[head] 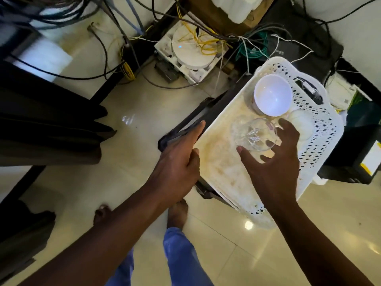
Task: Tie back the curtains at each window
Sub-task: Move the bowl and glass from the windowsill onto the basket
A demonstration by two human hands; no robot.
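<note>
Dark curtain [47, 124] is seen at 9 o'clock in frame, folds hanging to the tiled floor [134, 112], untouched, well apart from both hands. No tie-back can be made out.

Right hand [274, 162] is spread over a clear glass bowl [254, 134], fingers and thumb curled round its rim, gripping it. Bowl sits in a white perforated tray [321, 129], at tray centre. White bowl [273, 94] is placed at 12 o'clock from the glass one, nearly touching. A pale round item [303, 124] lies at 3 o'clock of it, too blurred to identify.

Left hand [179, 157] is laid on the tray's 9 o'clock edge, fingers straight, thumb pressed against the rim; dark stand [185, 122] underneath.

Cable tangle [206, 38] and white box [189, 56] are seen at 12 o'clock. Bare feet [178, 213], blue trousers at 6.
</note>
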